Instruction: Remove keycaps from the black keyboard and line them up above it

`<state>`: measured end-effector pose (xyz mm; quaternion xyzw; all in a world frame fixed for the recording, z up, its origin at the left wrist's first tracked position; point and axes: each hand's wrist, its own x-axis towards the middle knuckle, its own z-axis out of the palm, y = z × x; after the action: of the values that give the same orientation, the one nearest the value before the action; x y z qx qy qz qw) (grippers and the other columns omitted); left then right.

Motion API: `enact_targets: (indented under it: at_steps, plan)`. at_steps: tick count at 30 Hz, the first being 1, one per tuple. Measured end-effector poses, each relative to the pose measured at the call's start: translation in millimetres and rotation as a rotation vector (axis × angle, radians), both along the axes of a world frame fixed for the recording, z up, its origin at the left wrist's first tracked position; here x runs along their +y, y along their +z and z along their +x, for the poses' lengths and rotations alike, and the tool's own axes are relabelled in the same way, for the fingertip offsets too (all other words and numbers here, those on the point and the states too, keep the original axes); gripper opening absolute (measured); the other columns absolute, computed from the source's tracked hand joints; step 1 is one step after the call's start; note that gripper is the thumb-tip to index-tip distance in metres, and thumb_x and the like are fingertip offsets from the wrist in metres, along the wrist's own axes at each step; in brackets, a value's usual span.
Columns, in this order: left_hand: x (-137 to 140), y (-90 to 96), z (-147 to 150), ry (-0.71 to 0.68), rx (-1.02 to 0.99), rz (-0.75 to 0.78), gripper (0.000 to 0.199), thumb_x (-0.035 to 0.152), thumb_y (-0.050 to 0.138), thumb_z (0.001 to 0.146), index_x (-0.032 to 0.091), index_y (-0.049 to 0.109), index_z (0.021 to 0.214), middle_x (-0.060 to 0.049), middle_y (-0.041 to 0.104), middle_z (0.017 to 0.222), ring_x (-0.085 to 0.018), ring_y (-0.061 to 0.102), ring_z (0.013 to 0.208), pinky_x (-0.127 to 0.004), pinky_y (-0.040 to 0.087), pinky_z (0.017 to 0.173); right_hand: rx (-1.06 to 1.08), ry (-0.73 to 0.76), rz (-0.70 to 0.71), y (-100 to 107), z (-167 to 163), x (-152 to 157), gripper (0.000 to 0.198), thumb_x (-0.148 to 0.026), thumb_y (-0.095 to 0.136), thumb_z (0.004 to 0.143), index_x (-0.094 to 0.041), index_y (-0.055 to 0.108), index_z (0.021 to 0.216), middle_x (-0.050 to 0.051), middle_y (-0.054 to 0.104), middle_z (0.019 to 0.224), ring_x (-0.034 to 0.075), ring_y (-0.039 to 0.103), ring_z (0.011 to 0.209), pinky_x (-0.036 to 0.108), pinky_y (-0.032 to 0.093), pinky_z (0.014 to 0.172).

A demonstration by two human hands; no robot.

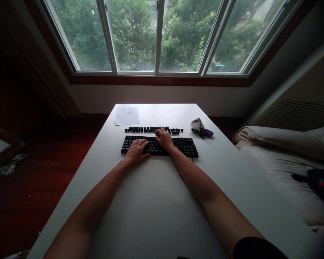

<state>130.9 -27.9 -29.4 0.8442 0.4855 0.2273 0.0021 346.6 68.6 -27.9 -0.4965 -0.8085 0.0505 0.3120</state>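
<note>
A black keyboard (187, 145) lies across the white table. My left hand (136, 151) rests on its left part, palm down, fingers stretched out over the keys and holding nothing. Over the middle of the keyboard's back edge is my right hand (164, 139), its thumb and fingers bent towards each other. Something dark and small shows at those fingertips, too small to make out. Just behind the keyboard stretches a row of loose black keycaps (143, 129), partly hidden by my right hand.
The white table (151, 201) bears a printed sheet of paper (126, 116) at the back left. A grey cloth (197, 125) and a purple cloth (207, 133) lie at the back right. Beside the table is a pale couch (275, 158); a window (135, 36) is ahead.
</note>
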Motion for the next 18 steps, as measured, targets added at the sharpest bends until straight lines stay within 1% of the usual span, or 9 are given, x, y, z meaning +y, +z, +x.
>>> enact_targets:
  at_steps: [6,11,18]
  plan:
    - [-0.4,0.2,-0.1,-0.002,0.006,0.008,0.065,0.048,0.068,0.083,0.024,0.051,0.142,-0.011,0.051,0.144,-0.033,0.043,0.133,-0.052,0.03,0.117,0.014,-0.004,-0.002,-0.7,-0.5,-0.2,0.02,-0.021,0.056,0.09,-0.022,0.066,0.107,0.007,0.064,0.104,0.021,0.06,0.087,0.034,0.043,0.091]
    - [-0.8,1.6,1.0,0.006,0.007,0.003,0.064,0.046,0.069,0.083,0.025,0.051,0.141,-0.01,0.051,0.144,-0.033,0.043,0.133,-0.053,0.03,0.117,0.011,0.022,0.012,-3.9,0.0,0.6,0.024,-0.024,0.056,0.093,-0.022,0.065,0.114,0.007,0.064,0.109,0.019,0.06,0.09,0.033,0.044,0.091]
    - [-0.6,0.7,0.8,0.007,0.007,0.008,0.065,0.047,0.069,0.083,0.025,0.051,0.142,-0.01,0.051,0.143,-0.033,0.043,0.133,-0.053,0.03,0.117,0.07,0.052,0.047,-4.1,0.6,-0.2,0.033,-0.018,0.058,0.09,-0.021,0.061,0.122,0.008,0.063,0.11,0.02,0.061,0.091,0.033,0.046,0.091]
